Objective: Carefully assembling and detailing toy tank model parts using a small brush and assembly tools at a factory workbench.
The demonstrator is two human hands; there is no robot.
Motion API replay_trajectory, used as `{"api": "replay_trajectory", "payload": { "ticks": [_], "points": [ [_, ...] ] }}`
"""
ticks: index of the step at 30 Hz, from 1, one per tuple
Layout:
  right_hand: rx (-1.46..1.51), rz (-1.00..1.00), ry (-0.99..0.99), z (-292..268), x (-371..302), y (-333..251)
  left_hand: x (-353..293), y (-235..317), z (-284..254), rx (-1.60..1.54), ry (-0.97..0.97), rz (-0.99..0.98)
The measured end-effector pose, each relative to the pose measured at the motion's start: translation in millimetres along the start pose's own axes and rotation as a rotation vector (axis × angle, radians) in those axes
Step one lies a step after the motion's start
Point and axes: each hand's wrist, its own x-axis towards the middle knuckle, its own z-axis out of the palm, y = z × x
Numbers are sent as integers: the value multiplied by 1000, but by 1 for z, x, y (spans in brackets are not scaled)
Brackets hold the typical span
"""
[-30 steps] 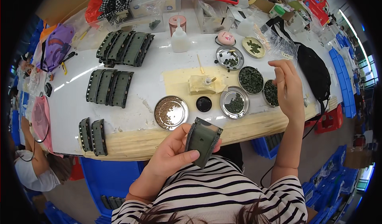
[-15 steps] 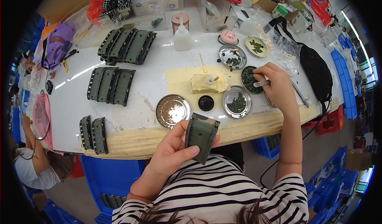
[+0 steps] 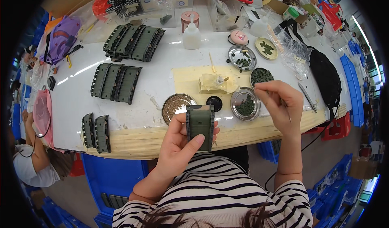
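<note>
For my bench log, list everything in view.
Curved rectangular panel: 1, dark green, centre
Similar panels: several, dark green, left
Round metal dishes: 4+, silver, centre and right
Nozzled plastic bottle: 1, white, back
Round pot: 1, black, centre
Wrapped block: 1, yellowish, centre
Fabric bag: 1, purple, left
Soft bag: 1, black, right
Plastic bins: several, blue, below
Table: 1, white, centre
Clutter: uncounted, mixed colours, back
Another person: 1, white top, left
Left hand: 1, bare, holding panel
Right hand: 1, bare, right, with slim tool
</note>
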Motion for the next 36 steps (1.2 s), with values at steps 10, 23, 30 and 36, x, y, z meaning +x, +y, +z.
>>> {"api": "replay_trajectory", "payload": {
  "ticks": [10,23,30,36],
  "points": [
    [698,218,-135,45,-20,-29,-2,10,14,-156,-9,54],
    [522,-31,-174,53,-19,-33,-2,5,4,-109,-23,83],
    [150,-471,-128,50,-14,-26,0,10,-8,-262,-18,-45],
    [258,-478,-183,48,-16,-19,0,10,-16,-381,-115,-121]
  ]
}}
